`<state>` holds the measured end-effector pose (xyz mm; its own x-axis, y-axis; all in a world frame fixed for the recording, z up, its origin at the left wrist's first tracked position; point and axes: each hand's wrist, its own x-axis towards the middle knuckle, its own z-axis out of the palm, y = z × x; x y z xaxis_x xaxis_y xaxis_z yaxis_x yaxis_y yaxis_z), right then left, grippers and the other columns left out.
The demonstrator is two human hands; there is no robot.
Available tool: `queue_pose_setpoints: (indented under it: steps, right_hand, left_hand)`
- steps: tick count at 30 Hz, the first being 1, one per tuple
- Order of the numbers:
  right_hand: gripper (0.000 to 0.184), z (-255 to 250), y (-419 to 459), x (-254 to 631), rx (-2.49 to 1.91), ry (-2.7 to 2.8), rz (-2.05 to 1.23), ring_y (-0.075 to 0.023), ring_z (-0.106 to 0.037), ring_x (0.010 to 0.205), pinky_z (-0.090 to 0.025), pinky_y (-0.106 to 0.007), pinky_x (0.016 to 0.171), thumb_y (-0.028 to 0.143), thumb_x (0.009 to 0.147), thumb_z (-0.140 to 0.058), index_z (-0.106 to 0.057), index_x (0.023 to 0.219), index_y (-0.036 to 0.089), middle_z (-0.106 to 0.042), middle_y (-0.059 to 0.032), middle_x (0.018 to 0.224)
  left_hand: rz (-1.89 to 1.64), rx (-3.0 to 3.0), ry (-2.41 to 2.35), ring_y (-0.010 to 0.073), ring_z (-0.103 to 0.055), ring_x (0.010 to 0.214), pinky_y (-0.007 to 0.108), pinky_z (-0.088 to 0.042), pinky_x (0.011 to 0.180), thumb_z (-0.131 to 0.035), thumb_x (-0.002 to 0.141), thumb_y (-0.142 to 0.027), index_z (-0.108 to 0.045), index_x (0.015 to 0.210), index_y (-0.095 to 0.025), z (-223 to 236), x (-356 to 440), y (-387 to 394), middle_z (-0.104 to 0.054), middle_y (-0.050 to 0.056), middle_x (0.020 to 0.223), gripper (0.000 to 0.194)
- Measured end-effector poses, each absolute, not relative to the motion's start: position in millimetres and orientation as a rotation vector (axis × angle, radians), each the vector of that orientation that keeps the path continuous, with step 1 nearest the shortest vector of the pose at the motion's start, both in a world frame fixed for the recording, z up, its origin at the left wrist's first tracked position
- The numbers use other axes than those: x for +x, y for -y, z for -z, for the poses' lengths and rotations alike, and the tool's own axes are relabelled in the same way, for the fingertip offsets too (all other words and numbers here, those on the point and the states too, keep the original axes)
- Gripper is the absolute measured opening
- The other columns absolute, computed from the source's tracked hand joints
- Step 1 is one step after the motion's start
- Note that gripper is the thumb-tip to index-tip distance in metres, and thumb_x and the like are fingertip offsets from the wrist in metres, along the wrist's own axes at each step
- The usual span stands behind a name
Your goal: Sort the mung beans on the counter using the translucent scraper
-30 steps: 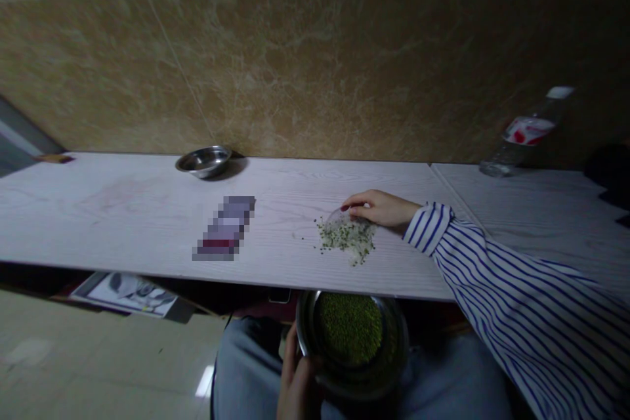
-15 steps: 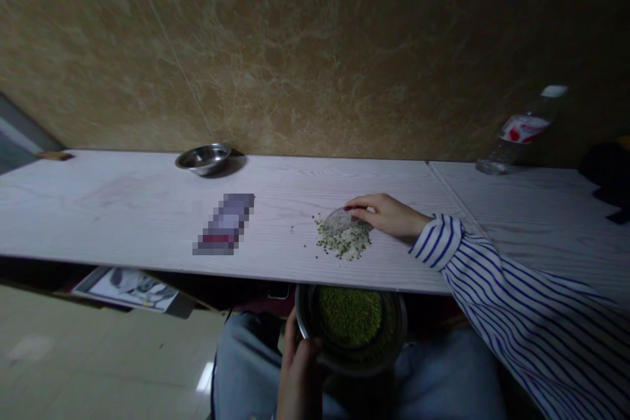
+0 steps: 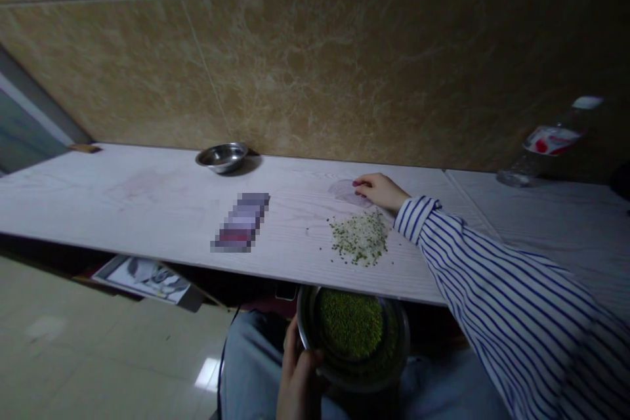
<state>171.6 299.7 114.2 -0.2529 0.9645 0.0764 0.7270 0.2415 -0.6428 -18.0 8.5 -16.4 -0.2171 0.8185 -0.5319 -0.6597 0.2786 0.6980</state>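
My left hand (image 3: 301, 371) grips the near-left rim of a steel bowl (image 3: 404, 344), held over the lap at the counter's front edge. Green mung beans (image 3: 352, 323) fill its middle. Over the counter, my right hand (image 3: 381, 190) pinches a clear, thin, rounded plastic piece (image 3: 343, 191), its exact kind unclear. Just in front of that piece lies a loose pile of white rice-like grains mixed with green beans (image 3: 361, 236), with a few beans scattered around it.
On the whitish counter (image 3: 147, 210), a small steel bowl (image 3: 222, 159) stands near the tiled wall. A blurred flat rectangular object (image 3: 241, 223) lies in front of it. At the right stands a clear bottle (image 3: 546, 144). An open drawer (image 3: 147, 279) juts out below left.
My right hand has lifted the clear plastic piece off the pile and moved it back toward the wall, uncovering the grains. My left hand still holds the bowl. The view has shifted slightly.
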Motion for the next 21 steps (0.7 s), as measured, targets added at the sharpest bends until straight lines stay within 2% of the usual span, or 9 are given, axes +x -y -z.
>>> queue_pose_setpoints:
  steps: [5,10,16,21]
  right_hand:
    - [0.031,-106,-320,145,-1.48,2.179,-0.801,-0.0186,-0.071,0.083,-0.055,-0.03,0.083,0.011,0.09,-0.056,-0.074,0.115,0.011,-0.079,-0.013,0.1]
    - [0.033,-107,-317,117,-1.343,2.337,-0.952,-0.0191,-0.071,0.092,-0.053,-0.031,0.09,0.011,0.088,-0.058,-0.074,0.116,0.011,-0.079,-0.012,0.106]
    - [0.031,-116,-303,100,-1.195,2.493,-1.102,-0.0169,-0.07,0.086,-0.052,-0.028,0.083,0.013,0.087,-0.06,-0.075,0.114,0.012,-0.079,-0.0091,0.098]
    - [0.028,-121,-293,102,-1.027,2.623,-1.198,-0.0154,-0.068,0.086,-0.05,-0.027,0.084,0.013,0.087,-0.06,-0.077,0.11,0.014,-0.079,-0.006,0.097]
  left_hand:
    - [-1.386,0.056,-1.077,0.0368,-0.064,0.11,0.042,-0.054,0.081,-0.068,0.062,-0.023,-0.05,0.141,-0.028,11,-25,-11,-0.072,0.01,0.112,0.082]
    - [-1.382,0.062,-1.079,0.0377,-0.063,0.112,0.042,-0.053,0.084,-0.071,0.06,-0.025,-0.049,0.143,-0.029,9,-32,-13,-0.071,0.009,0.117,0.086]
    - [-1.387,0.046,-1.054,0.0381,-0.062,0.116,0.043,-0.053,0.087,-0.071,0.06,-0.023,-0.042,0.149,-0.026,12,-31,-15,-0.074,0.01,0.11,0.093]
    - [-1.388,0.047,-1.089,0.037,-0.062,0.116,0.041,-0.054,0.084,-0.07,0.061,-0.021,-0.052,0.142,-0.028,10,-30,-16,-0.071,0.01,0.121,0.083]
